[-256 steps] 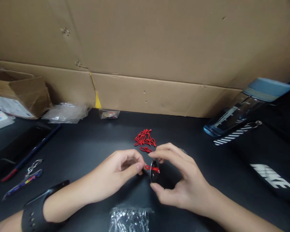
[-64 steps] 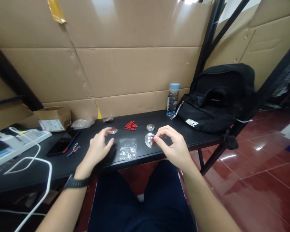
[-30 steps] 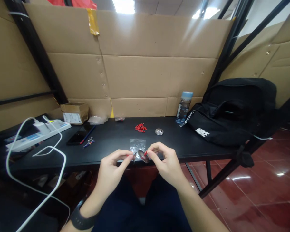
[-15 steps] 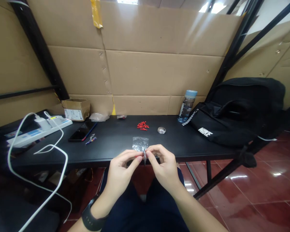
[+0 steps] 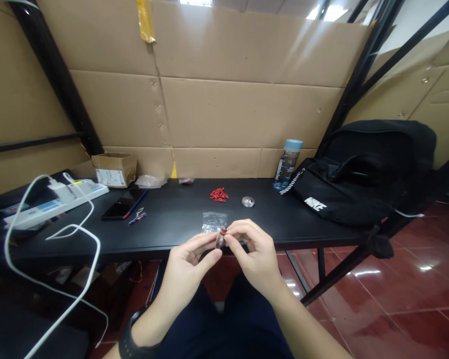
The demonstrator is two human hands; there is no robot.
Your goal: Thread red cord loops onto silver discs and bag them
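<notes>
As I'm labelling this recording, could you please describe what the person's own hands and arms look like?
The left hand and right hand are ungloved, with no rings visible. No sleeves show on either forearm. A black band circles the left wrist; the right wrist is bare.

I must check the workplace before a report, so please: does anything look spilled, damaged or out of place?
Nothing looks spilled or damaged. Only the thin white cables look untidy, because they hang in loose loops past the flat black table's front edge.
</notes>
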